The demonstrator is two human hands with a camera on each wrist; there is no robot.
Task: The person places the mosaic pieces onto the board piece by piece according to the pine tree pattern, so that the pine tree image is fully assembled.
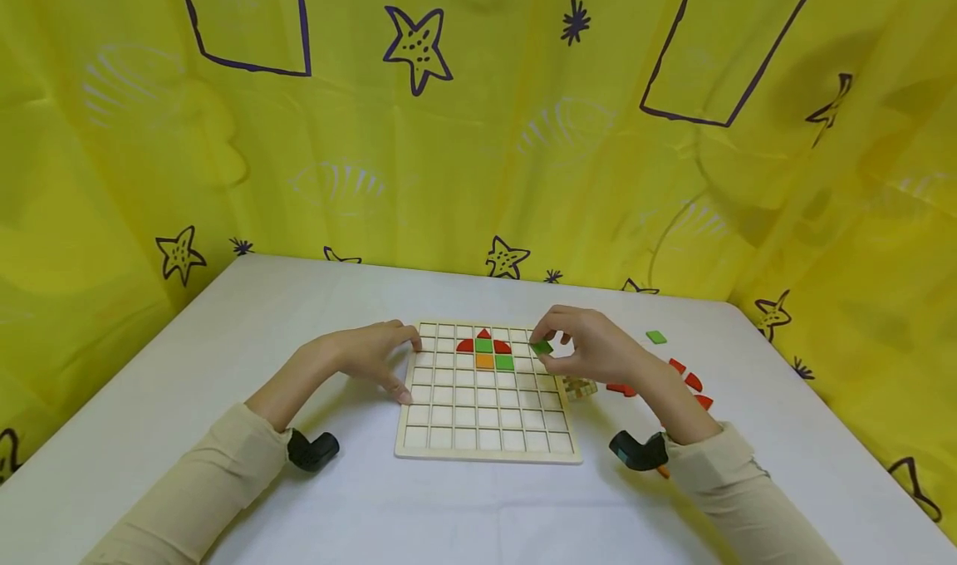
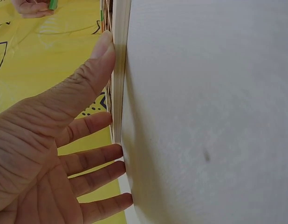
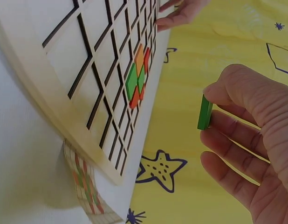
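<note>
A wooden grid board (image 1: 486,456) lies on the white table. Near its top sit coloured tiles: a red triangle (image 1: 484,333), red curved pieces (image 1: 465,346) on either side, green squares (image 1: 504,362) and an orange square (image 1: 484,361). My left hand (image 1: 366,355) rests against the board's left edge, thumb and fingers spread along it, as the left wrist view also shows. Above the board's upper right part, my right hand (image 1: 594,345) pinches a green square tile (image 3: 204,112) between thumb and fingers. In the right wrist view that tile is clear of the board.
Right of the board lie a loose green tile (image 1: 655,337) and several red pieces (image 1: 694,381), partly hidden by the right forearm. A patterned card (image 3: 85,182) sticks out by the board's right edge. Yellow curtains (image 1: 463,158) enclose the table's back and sides.
</note>
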